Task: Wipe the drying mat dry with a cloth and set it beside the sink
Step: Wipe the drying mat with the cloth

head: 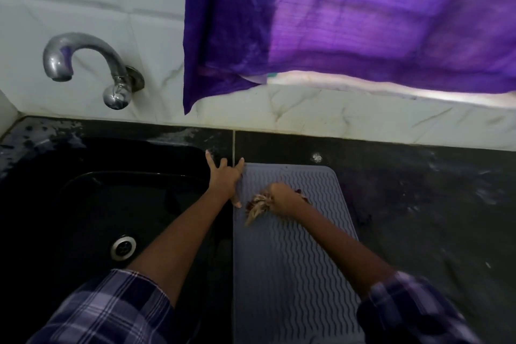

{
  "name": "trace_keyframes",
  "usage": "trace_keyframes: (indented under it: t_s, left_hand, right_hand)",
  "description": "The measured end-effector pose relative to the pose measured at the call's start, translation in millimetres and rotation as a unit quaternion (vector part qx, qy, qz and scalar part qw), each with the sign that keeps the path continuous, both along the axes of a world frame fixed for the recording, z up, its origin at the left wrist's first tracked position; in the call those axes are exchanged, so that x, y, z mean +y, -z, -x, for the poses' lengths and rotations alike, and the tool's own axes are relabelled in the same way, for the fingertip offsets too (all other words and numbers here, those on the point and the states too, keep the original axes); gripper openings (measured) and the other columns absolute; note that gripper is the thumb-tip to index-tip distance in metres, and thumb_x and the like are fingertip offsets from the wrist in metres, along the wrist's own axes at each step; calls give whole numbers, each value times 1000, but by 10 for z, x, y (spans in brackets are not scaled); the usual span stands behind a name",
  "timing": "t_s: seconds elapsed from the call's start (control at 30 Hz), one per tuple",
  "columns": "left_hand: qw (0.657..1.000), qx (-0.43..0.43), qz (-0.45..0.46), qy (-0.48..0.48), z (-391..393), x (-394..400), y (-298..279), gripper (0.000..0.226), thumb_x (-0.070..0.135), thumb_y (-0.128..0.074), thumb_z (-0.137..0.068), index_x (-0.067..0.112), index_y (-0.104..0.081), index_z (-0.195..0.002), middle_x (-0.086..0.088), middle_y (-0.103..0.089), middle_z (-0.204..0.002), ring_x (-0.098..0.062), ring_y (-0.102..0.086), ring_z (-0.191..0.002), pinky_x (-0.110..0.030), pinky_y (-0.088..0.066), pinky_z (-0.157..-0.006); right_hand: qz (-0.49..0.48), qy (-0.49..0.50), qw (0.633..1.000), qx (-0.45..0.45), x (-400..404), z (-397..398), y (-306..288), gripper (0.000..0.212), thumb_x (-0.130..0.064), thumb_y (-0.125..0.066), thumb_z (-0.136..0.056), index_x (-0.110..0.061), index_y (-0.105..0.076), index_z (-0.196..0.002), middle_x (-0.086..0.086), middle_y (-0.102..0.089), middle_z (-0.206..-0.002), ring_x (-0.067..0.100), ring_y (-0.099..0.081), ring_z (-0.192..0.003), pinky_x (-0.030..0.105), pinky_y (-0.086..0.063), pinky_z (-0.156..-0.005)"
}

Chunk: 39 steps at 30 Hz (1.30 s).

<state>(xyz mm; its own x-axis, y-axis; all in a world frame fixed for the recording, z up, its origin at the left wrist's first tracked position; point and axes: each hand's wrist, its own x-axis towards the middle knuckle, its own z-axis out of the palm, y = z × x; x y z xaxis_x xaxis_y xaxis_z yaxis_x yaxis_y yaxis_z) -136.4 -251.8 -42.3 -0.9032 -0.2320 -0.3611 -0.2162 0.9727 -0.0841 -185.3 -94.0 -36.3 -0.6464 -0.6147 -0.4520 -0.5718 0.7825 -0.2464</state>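
A grey drying mat (293, 265) with wavy ridges lies flat on the dark counter, just right of the black sink (106, 204). My left hand (224, 179) rests with fingers spread on the mat's far left edge and the sink rim. My right hand (282, 200) grips a bunched, patterned cloth (258, 205) and presses it on the mat's upper part. The mat's near end runs out of view at the bottom.
A metal tap (92, 64) juts from the tiled wall above the sink. A purple curtain (349, 22) hangs over the wall behind the counter. The dark counter (432, 218) stretches to the right of the mat, with pale smears. A drain (122, 247) sits in the sink.
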Motion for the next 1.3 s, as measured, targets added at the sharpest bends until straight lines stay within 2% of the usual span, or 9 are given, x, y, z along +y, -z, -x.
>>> trace_keyframes:
  t_s: [0.17, 0.33, 0.47, 0.63, 0.8, 0.87, 0.93, 1.07, 1.3]
  left_hand:
    - [1000, 4, -10, -11, 27, -27, 41, 135, 60, -78, -60, 16, 8, -154, -12, -39, -149, -33, -20, -143, -74, 5, -104]
    - [999, 0, -25, -20, 35, -56, 83, 142, 63, -79, -55, 12, 10, -153, -12, -43, -146, -32, -22, -143, -74, 6, -104]
    - [1000, 18, -12, -11, 54, -46, 98, 120, 51, -75, -71, 14, 4, -154, -10, -53, -136, -32, -26, -139, -76, 3, -106]
    - [1000, -5, 10, 3, 46, -33, 51, 131, 65, -76, -59, 16, -1, -154, -9, -46, -144, -33, -23, -143, -76, 7, -103]
    - [999, -21, 44, 7, 66, 30, 79, 105, 65, -75, -60, 19, -35, -146, -4, -57, -132, -29, -30, -137, -75, 7, -104]
    - [998, -27, 48, 12, 86, 28, 60, 90, 65, -75, -60, 22, -50, -135, -2, -59, -127, -27, -33, -135, -75, 8, -103]
    - [998, -36, 46, 21, 91, 23, 42, 85, 65, -75, -60, 22, -54, -130, -3, -61, -124, -27, -36, -133, -75, 8, -103]
    - [997, -20, 54, 46, 32, 16, -6, 81, 66, -73, -62, 21, -56, -127, -4, -61, -123, -27, -36, -132, -75, 9, -104]
    - [996, 37, 37, 77, -163, 139, -24, 61, 47, -76, -72, 20, -61, -125, -4, -57, -132, -28, -31, -137, -69, 2, -112]
  right_hand:
    - [22, 24, 997, 68, -500, 581, -253, 30, -15, -53, -92, -5, -61, -120, 18, -62, -121, 34, -59, -114, 40, -48, -101]
    - [38, 57, 990, 122, -460, 291, 120, 30, -11, -45, -96, -5, -58, -122, 18, -57, -125, 32, -52, -119, 36, -43, -99]
    - [44, 28, 998, 46, -42, -70, 37, 30, -9, -53, -91, -9, -62, -120, 16, -61, -124, 31, -56, -116, 37, -44, -99]
    - [8, 36, 999, 2, -128, 223, -320, 20, -16, -60, -88, -7, -63, -106, 11, -65, -111, 27, -61, -109, 36, -49, -96]
    - [29, 88, 991, 99, -350, 262, -86, 31, -8, -47, -92, -5, -59, -121, 19, -58, -125, 36, -54, -117, 41, -45, -97]
    - [-34, 70, 991, 105, -337, 132, 11, 36, -15, -50, -94, -4, -54, -128, 19, -52, -134, 37, -48, -124, 45, -41, -103]
    - [-101, 34, 991, 77, -136, -9, 21, 47, -31, -57, -90, -8, -52, -130, 15, -52, -133, 38, -46, -127, 50, -37, -108]
    - [-79, -2, 997, -17, 226, -365, -202, 24, -21, -55, -92, -11, -64, -112, 10, -63, -117, 24, -58, -113, 40, -45, -103]
    - [4, 54, 995, 86, -266, -28, -289, 37, -7, -53, -90, -8, -58, -126, 17, -58, -129, 33, -54, -120, 37, -44, -100]
